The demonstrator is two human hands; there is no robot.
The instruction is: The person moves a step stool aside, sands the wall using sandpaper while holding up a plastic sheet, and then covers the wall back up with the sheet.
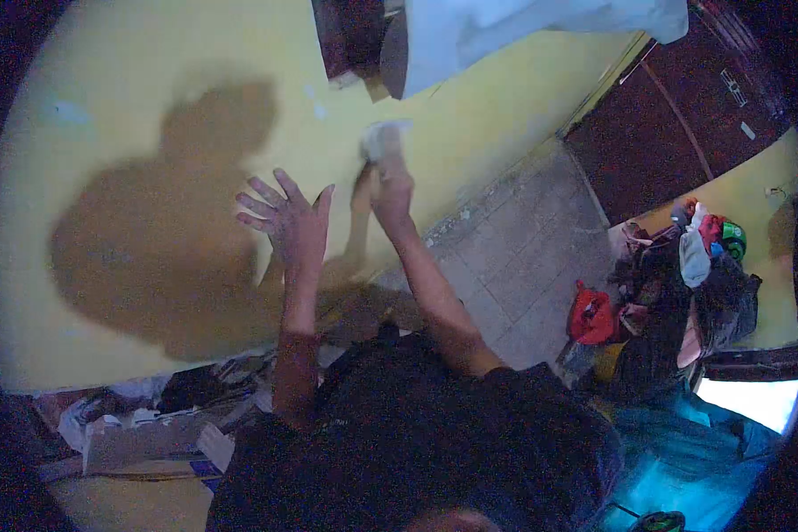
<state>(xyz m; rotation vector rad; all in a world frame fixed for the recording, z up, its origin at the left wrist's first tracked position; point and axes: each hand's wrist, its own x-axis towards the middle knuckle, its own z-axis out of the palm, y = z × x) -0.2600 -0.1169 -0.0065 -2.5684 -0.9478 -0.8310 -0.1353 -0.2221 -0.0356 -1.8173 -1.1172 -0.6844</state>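
Observation:
My left hand (pixel 288 213) is raised in front of the yellow wall (pixel 275 53), fingers spread, with nothing in it. The fingers look dusty. I cannot tell whether the palm touches the wall. To its right, my right hand (pixel 394 184) is closed on a small whitish piece (pixel 383 140) held up at the wall. Motion blur hides what kind of thing the piece is. My own shadow (pixel 151 239) falls broadly on the wall at the left, and a pale patch (pixel 317 102) shows above my hands.
White fabric (pixel 532 31) hangs at the top. A tiled floor (pixel 514 239) runs along the wall towards a dark brown door (pixel 665 115). At the right is a heap of clothes (pixel 656 310) with a red bag (pixel 591 315). Boxes and clutter (pixel 142 439) lie at lower left.

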